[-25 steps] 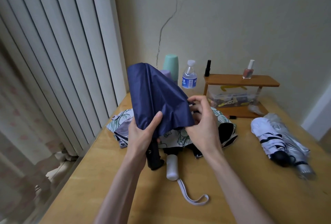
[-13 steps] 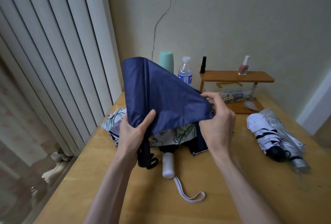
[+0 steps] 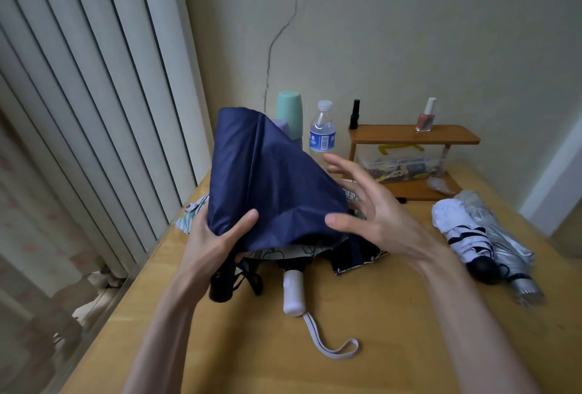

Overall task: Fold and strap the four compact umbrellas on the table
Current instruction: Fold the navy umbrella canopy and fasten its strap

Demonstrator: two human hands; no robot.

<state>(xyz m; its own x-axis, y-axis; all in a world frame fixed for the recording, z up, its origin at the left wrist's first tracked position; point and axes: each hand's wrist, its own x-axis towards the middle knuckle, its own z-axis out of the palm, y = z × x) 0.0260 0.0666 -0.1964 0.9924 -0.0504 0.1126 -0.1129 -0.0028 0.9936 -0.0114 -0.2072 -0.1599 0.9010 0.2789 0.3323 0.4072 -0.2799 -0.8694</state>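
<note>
Here, navy umbrella (image 3: 271, 192) under left hand (image 3: 211, 241) thumb.

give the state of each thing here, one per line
navy umbrella: held up, canopy loose, unstrapped
left hand: grips navy umbrella
right hand: open, fingers spread by the canopy
floral umbrella: lying on table, canopy loose
white umbrella: bundled, lying on table
silver umbrella: bundled, beside white umbrella
water bottle: upright, capped

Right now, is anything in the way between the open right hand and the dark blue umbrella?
Nothing visible is. The right hand hovers open just beside the dark blue umbrella, its thumb in front of the cloth, with no object between them. The left hand grips the umbrella from the other side, above its black handle.
</note>
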